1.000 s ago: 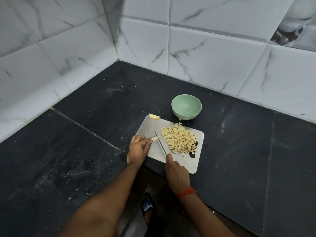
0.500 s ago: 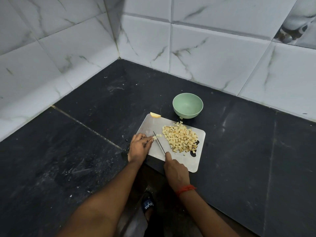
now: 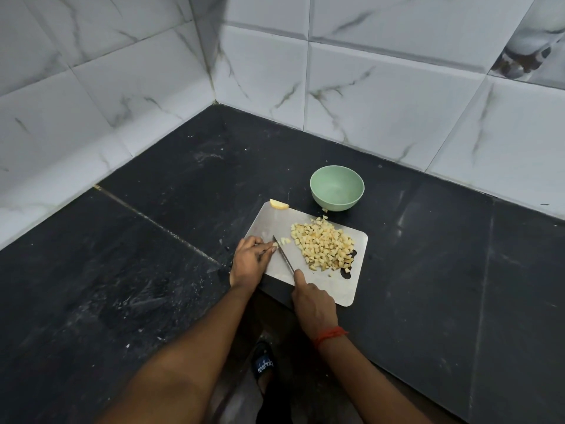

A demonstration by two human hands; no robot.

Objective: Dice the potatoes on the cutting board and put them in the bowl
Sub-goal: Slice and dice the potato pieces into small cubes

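Note:
A pale cutting board (image 3: 345, 286) lies on the black counter near its front edge. A heap of diced potato (image 3: 324, 246) covers its right half. My left hand (image 3: 250, 260) pinches a small potato strip (image 3: 275, 245) at the board's left side. My right hand (image 3: 312, 304) grips the handle of a knife (image 3: 282, 254), with the forefinger along its spine; the blade sits right beside my left fingertips. A couple of fresh dice (image 3: 286, 240) lie just right of the blade. A potato end piece (image 3: 278, 204) rests at the board's far left corner. The green bowl (image 3: 337, 188) stands empty behind the board.
White marble-pattern tiled walls (image 3: 382, 96) close the counter at the back and left, meeting in a corner. The black counter (image 3: 153, 246) stretches left and right of the board. Below the counter edge a foot in a dark sandal (image 3: 263, 364) shows.
The knife has worked leftward along the strip, which is now shorter, and a couple of new dice lie beside the blade. My left fingers have drawn back with it.

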